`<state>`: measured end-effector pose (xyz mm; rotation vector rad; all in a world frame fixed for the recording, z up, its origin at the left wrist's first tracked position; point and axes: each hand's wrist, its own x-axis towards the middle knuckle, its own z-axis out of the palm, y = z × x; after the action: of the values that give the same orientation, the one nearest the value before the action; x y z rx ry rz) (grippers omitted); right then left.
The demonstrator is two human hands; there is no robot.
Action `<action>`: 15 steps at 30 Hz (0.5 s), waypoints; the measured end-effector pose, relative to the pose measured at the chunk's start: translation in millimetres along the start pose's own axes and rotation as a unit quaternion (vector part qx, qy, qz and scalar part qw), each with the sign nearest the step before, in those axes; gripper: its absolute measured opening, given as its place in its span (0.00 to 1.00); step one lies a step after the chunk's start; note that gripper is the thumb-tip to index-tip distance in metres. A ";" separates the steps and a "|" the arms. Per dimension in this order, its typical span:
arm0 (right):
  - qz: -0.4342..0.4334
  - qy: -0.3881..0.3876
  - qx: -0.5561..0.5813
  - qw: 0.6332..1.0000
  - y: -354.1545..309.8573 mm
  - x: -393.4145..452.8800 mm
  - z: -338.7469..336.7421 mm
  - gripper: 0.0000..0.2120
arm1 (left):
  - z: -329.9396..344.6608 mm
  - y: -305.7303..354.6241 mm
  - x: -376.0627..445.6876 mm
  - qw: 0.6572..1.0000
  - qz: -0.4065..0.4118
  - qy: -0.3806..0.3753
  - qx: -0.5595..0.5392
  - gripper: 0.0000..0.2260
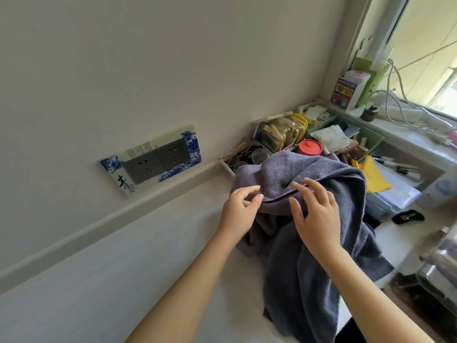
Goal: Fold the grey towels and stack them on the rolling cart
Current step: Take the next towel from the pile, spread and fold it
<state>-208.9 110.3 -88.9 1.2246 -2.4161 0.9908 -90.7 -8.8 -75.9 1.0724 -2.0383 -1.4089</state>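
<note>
A large grey-purple towel (316, 174) lies bunched over a cluttered surface by the wall, and its lower part hangs down toward me. My left hand (241, 209) is at the towel's left hem, with index finger and thumb apart right at the edge and the other fingers loosely curled. My right hand (316, 216) rests on the middle of the towel with its fingers spread and straight. What stands under the towel is hidden, and I cannot make out a rolling cart.
A double wall socket (153, 160) with a blue-and-white frame is on the left wall. Behind the towel are a white basket (227, 167), a red-lidded pot (309, 147), a green organiser (371, 138) and a yellow cloth (373, 177). Cables cross the window sill (405, 125). A shiny metal object (440, 266) stands at the right.
</note>
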 end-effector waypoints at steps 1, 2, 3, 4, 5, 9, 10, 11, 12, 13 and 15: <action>0.006 -0.012 0.001 1.000 5.0 3.8 -0.2 0.20 | 5.7 0.8 4.7 1.000 0.006 -0.007 0.011 0.11; 0.012 -0.025 0.002 1.000 8.0 7.3 -0.7 0.19 | 9.7 1.0 8.1 1.000 0.010 -0.014 0.024 0.12; 0.018 -0.037 0.001 0.999 10.5 11.0 -0.5 0.18 | 12.7 1.2 10.8 0.999 0.014 -0.023 0.035 0.13; 0.024 -0.052 -0.004 0.998 12.5 14.5 -0.1 0.17 | 15.1 0.6 13.0 0.998 0.020 -0.032 0.048 0.14; 0.027 -0.071 -0.010 0.997 14.6 18.6 0.9 0.16 | 17.3 0.4 15.3 0.997 0.023 -0.041 0.062 0.15; 0.043 -0.131 0.016 0.990 15.4 34.2 1.9 0.16 | 17.7 -0.5 20.5 0.994 0.036 -0.053 0.091 0.15; 0.048 -0.138 0.025 0.989 14.6 37.6 0.8 0.16 | 15.5 -0.4 21.1 0.993 0.040 -0.052 0.095 0.14; 0.046 -0.144 0.031 0.988 13.6 40.6 -0.4 0.16 | 12.6 -0.2 21.5 0.992 0.047 -0.051 0.102 0.14; 0.040 -0.151 0.036 0.987 12.6 43.0 -1.5 0.15 | 9.7 -0.8 22.3 0.991 0.055 -0.050 0.110 0.13; 0.032 -0.157 0.039 0.986 10.3 44.7 -2.5 0.15 | 5.9 -0.6 22.4 0.990 0.062 -0.048 0.120 0.13; 0.019 -0.168 0.045 0.985 5.0 46.0 -3.7 0.14 | -0.9 1.7 21.3 0.988 0.071 -0.040 0.135 0.10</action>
<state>-241.3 86.7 -65.4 1.4889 -2.6809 0.9789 -103.5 -25.9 -75.5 0.9646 -2.3637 -1.1464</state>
